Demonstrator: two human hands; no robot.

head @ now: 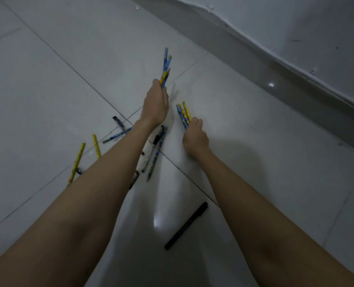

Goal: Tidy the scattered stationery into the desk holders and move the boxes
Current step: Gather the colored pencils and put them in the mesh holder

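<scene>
My left hand [155,104] is shut on a bunch of blue and yellow pencils [166,67] that point away from me, lifted off the floor. My right hand [194,137] is closed on a second bunch of blue and yellow pencils [183,113] whose tips rest low over the tiles. Between my forearms lie a blue pencil [157,154] and a white pen with a black cap [151,152]. To the left lie two yellow pencils [76,162] [96,146], a blue pencil [116,136] and a dark pen [119,122]. A black marker [186,225] lies near me.
The floor is glossy white tile with dark grout lines [68,65]. A white wall with a grey skirting strip [275,65] runs diagonally across the upper right. No holders or boxes are in view.
</scene>
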